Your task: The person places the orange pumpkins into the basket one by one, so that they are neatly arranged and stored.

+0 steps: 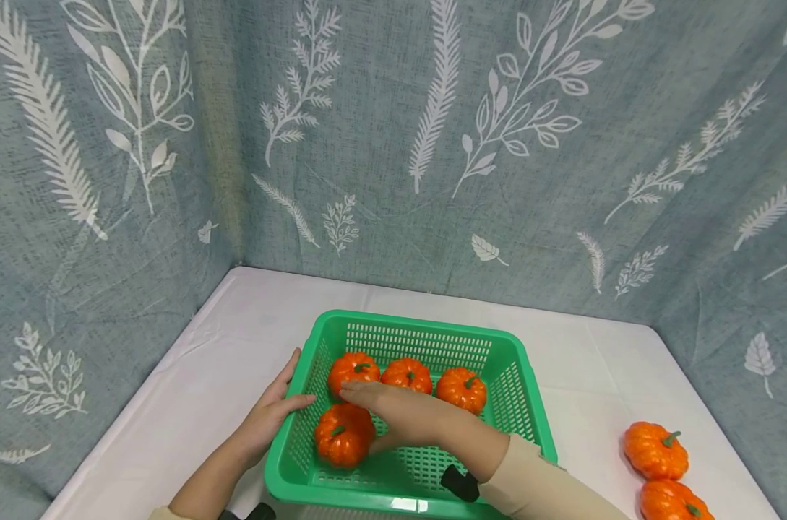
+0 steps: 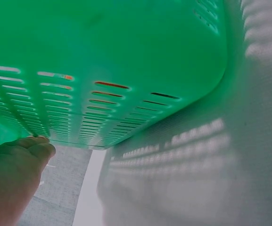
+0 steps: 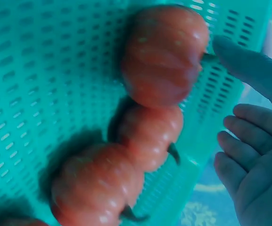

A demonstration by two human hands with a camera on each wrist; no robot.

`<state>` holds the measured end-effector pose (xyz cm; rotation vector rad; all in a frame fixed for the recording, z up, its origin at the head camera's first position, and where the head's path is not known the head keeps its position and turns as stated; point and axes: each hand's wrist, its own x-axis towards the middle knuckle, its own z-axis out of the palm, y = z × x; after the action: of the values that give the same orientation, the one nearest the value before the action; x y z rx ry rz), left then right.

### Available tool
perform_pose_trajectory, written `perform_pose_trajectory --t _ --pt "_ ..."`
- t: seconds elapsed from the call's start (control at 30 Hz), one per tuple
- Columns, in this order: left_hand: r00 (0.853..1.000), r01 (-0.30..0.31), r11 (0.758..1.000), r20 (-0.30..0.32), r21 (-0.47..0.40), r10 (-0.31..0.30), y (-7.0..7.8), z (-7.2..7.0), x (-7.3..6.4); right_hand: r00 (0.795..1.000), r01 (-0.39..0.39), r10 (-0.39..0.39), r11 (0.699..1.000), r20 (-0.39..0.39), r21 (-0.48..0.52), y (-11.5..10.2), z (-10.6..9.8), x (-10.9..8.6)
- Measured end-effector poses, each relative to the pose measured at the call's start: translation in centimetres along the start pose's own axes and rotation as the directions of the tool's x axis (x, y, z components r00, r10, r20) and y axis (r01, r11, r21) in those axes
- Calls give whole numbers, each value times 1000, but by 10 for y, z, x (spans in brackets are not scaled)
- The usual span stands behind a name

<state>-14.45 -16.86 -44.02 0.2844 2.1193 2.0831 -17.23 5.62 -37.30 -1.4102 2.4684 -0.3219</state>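
- We see one left hand (image 1: 268, 417) pinching the near-left rim, thumb inside, fingers outside.
- One green basket (image 1: 420, 324) stands on one white table (image 1: 582, 383), its long axis running left to right.
- In it we count four orange pumpkins (image 1: 353, 374): three behind, the outer two's stems pointing right, and one in front.
- One right hand (image 1: 414, 417), thumb spread from straight fingers, is beside the front pumpkin (image 1: 342, 448).
- Right of the basket, two more pumpkins (image 1: 655, 451) touch, stems rightward.

Bright green, this slotted rectangular plastic basket (image 1: 426, 323)! Glossy orange, those round ribbed pumpkins (image 1: 344, 444), green-stemmed. White cloth-covered table (image 1: 595, 361); grey-blue fabric curtain (image 1: 393, 245) with white leaf prints; beige cloth sleeve (image 1: 543, 480); half-hidden wrist strap (image 1: 459, 484), probably black.
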Motion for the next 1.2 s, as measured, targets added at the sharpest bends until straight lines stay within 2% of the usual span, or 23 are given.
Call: perform_pose_trajectory --t 0.17,0.37,0.47,0.7,0.87,1.07,1.2 --pt "1000 11 1000 -13 -3 -11 0 0 0 998 -43 44 999 -42 22 5 -11 -12" --pt "1000 16 1000 -9 -5 -16 1 1 0 989 -62 74 993 -127 95 14 -25 -34" --pt "1000 18 1000 -9 1 -18 2 2 0 976 -74 100 988 -192 139 19 -32 -49" --pt "1000 16 999 -4 29 -16 4 2 0 936 -136 176 980 -305 148 29 -39 -85" --pt "999 33 999 -15 28 -33 4 2 0 892 -195 248 965 -378 173 35 -41 -108" --pt "1000 28 999 -14 46 -27 2 2 0 821 -269 319 948 -473 171 45 -40 -136" --pt "1000 25 999 -19 43 -24 2 3 0 764 -327 387 922 -517 207 52 -38 -155"
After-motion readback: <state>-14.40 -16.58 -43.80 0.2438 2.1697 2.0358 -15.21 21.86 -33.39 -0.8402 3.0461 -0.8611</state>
